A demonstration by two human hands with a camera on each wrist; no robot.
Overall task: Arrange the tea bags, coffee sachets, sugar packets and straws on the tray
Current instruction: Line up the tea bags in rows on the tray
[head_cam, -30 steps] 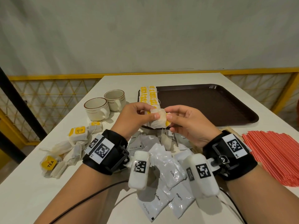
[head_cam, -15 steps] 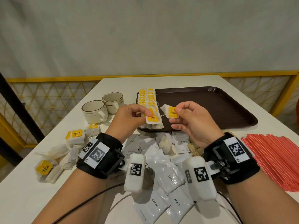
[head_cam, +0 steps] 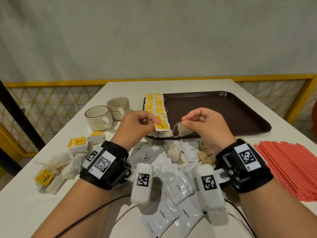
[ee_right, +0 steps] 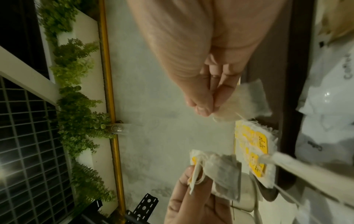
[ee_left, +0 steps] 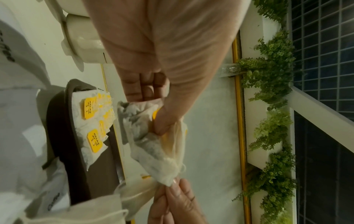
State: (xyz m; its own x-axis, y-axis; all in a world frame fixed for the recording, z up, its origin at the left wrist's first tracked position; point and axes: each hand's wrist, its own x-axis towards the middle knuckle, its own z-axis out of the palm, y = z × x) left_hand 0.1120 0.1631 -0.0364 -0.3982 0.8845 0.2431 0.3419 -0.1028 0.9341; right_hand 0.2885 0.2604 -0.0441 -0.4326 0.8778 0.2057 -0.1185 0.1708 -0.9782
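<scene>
Above the near left corner of the brown tray (head_cam: 223, 107), the left hand (head_cam: 137, 124) pinches a tea bag with a yellow TEA tag (head_cam: 162, 126) between thumb and fingers. The right hand (head_cam: 205, 127) pinches a second tea bag (head_cam: 184, 132), which hangs, apparently untagged, over the tray's front rim. Two rows of tea bags (head_cam: 155, 104) lie along the tray's left edge. Coffee sachets (head_cam: 175, 184) lie on the table (head_cam: 25, 203) under the wrists, red straws (head_cam: 288, 169) to the right.
</scene>
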